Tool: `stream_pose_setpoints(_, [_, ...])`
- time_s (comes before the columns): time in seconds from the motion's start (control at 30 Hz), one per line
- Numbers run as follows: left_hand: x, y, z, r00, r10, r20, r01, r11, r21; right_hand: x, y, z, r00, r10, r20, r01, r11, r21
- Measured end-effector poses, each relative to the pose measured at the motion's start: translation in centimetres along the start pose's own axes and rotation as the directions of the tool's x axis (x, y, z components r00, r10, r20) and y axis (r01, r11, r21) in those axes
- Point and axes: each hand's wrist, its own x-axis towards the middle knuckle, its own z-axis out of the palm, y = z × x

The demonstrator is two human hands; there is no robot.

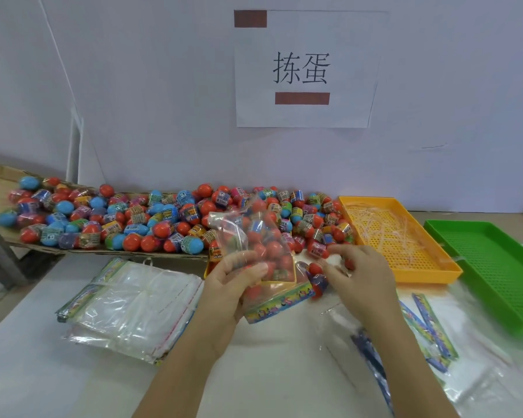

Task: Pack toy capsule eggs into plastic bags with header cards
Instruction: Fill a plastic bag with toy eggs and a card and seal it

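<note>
My left hand (234, 282) grips a clear plastic bag (254, 236) with several capsule eggs inside, held up at the table's middle. Its colourful header card (277, 304) hangs at the bottom. My right hand (361, 276) holds a few capsule eggs (316, 268), red and blue, just right of the bag's lower end. A big heap of red and blue capsule eggs (151, 220) lies on cardboard behind. A stack of flat bags with header cards (130, 306) lies at the left.
An orange perforated tray (405, 236) with thin plastic strips stands at the right, a green tray (495, 267) beside it. More flat bags with header cards (429, 330) lie at the lower right. A paper sign (305, 69) hangs on the back wall.
</note>
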Motion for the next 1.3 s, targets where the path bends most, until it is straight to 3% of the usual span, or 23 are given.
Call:
stream_pose_setpoints(0.03, [0.0,0.0,0.1,1.0,-0.003,0.011,0.003,1.0,-0.016,0.1,0.3,0.1,0.993,0.04,0.111,-0.018,0.981,-0.194])
stream_pose_setpoints(0.1, [0.0,0.1,0.2,0.999,0.002,0.037,0.0,1.0,-0.028,0.1,0.5,0.5,0.971,0.087,0.222,-0.009,0.944,-0.33])
stream_pose_setpoints(0.23, [-0.3,0.3,0.3,0.998,0.069,0.009,-0.07,0.997,0.045,-0.8,-0.5,1.1,0.993,-0.037,0.111,0.075,0.929,-0.363])
stream_pose_setpoints(0.33, [-0.3,0.0,0.1,0.984,0.17,-0.06,-0.154,0.965,0.21,-1.2,-1.1,1.6,0.984,-0.012,0.178,0.101,0.859,-0.502])
stream_pose_setpoints(0.57, [-0.7,-0.2,0.0,0.926,0.369,-0.082,-0.284,0.822,0.494,-1.8,-1.5,1.6,0.971,-0.026,0.236,0.109,0.933,-0.343])
stream_pose_setpoints(0.63, [-1.0,-0.1,0.1,0.914,0.403,-0.053,-0.311,0.775,0.55,-1.6,-1.5,1.1,0.986,-0.033,0.165,0.041,0.998,-0.047])
stream_pose_setpoints(0.67, [-1.1,-0.1,0.2,0.907,0.421,-0.028,-0.327,0.743,0.585,-1.5,-1.6,0.7,0.997,-0.023,0.069,0.01,0.983,0.185])
stream_pose_setpoints(0.73, [-1.3,-0.2,0.3,0.89,0.456,0.021,-0.36,0.673,0.646,-1.2,-1.9,-0.5,0.988,0.01,-0.154,0.078,0.83,0.553])
stream_pose_setpoints(0.8, [-1.5,-0.3,0.5,0.891,0.448,0.072,-0.372,0.632,0.679,-1.3,-2.2,-1.3,0.965,-0.064,-0.256,0.234,0.651,0.722])
stream_pose_setpoints(0.87, [-1.7,-0.6,0.8,0.902,0.414,0.125,-0.371,0.592,0.715,-1.7,-2.8,-1.6,0.933,-0.195,-0.301,0.358,0.554,0.752])
stream_pose_setpoints(1.0, [-1.9,-0.9,0.9,0.875,0.427,0.23,-0.427,0.454,0.782,-2.2,-3.3,-1.6,0.872,-0.363,-0.33,0.49,0.632,0.6])
stream_pose_setpoints(1.3, [-2.0,-1.1,0.8,0.827,0.41,0.385,-0.516,0.279,0.81,-2.5,-3.5,-1.6,0.894,-0.312,-0.321,0.435,0.774,0.461])
